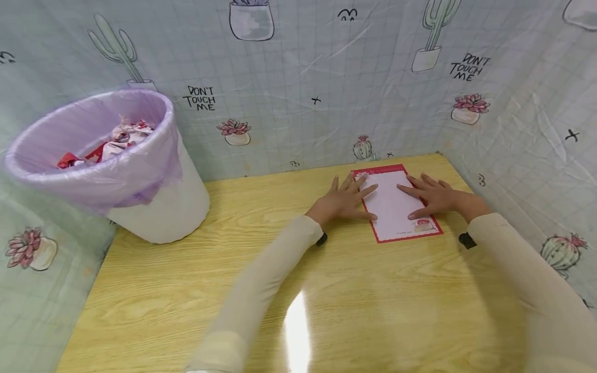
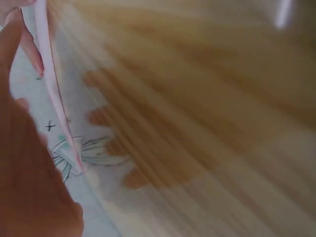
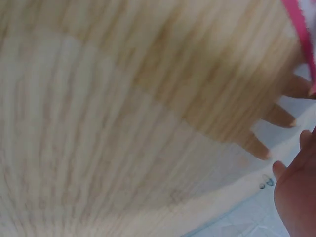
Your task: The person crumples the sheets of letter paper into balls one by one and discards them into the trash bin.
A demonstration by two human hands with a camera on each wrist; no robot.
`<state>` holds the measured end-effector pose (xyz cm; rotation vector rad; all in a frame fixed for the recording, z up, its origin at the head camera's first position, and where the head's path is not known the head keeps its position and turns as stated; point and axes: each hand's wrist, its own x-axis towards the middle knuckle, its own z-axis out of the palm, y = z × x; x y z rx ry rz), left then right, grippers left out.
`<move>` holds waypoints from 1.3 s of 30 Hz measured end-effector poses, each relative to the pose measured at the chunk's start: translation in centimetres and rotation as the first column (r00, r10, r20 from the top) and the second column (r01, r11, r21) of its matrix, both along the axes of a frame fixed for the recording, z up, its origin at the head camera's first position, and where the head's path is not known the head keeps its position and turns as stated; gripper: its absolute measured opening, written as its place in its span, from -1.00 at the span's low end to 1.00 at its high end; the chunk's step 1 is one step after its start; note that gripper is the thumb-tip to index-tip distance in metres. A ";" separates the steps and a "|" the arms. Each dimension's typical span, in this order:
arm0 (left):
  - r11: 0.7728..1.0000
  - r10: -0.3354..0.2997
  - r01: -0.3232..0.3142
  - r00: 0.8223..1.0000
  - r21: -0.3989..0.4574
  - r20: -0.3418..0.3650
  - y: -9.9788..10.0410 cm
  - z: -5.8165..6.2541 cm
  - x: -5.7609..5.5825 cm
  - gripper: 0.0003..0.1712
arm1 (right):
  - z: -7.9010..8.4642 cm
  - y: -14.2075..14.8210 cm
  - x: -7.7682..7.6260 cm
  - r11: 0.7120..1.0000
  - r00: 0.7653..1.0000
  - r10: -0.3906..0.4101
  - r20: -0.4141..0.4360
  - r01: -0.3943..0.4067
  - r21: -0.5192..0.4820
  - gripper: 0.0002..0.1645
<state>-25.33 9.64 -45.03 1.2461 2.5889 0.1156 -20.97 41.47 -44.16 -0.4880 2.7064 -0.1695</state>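
A white sheet of paper (image 1: 391, 204) with a red border lies at the far right part of the table, small pictures printed in two of its corners. My left hand (image 1: 344, 201) has its fingers spread over the sheet's left edge. Across from it, my right hand (image 1: 432, 197) reaches over the right edge, fingers also spread. Seen nearly edge-on in the left wrist view, the sheet (image 2: 53, 86) runs past the left hand (image 2: 29, 168). In the right wrist view, its red border (image 3: 297, 22) shows above the right hand (image 3: 298, 192).
At the left stands a white bin (image 1: 182, 207) lined with a purple bag (image 1: 140, 181), holding crumpled red and white scraps (image 1: 122, 142). The wooden table (image 1: 224, 248) meets a cactus-print cloth (image 1: 280, 119) at its back and sides.
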 end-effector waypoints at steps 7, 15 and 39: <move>0.997 -0.012 0.015 0.999 -0.082 0.036 1.9 0.1 -0.2 0.10 | -0.5 0.5 0.0 1.000 1.000 -0.003 -0.001 0.003 0.010 0.21; 0.992 0.012 -0.001 0.996 -0.127 0.083 2.7 0.5 0.2 0.11 | -0.1 0.3 0.9 0.998 0.999 0.042 -0.026 -0.043 -0.051 0.17; 0.993 0.087 -0.076 0.987 -0.092 0.132 3.1 1.4 0.8 0.32 | 2.3 -3.4 1.0 0.994 0.993 0.063 0.097 -0.054 -0.092 0.28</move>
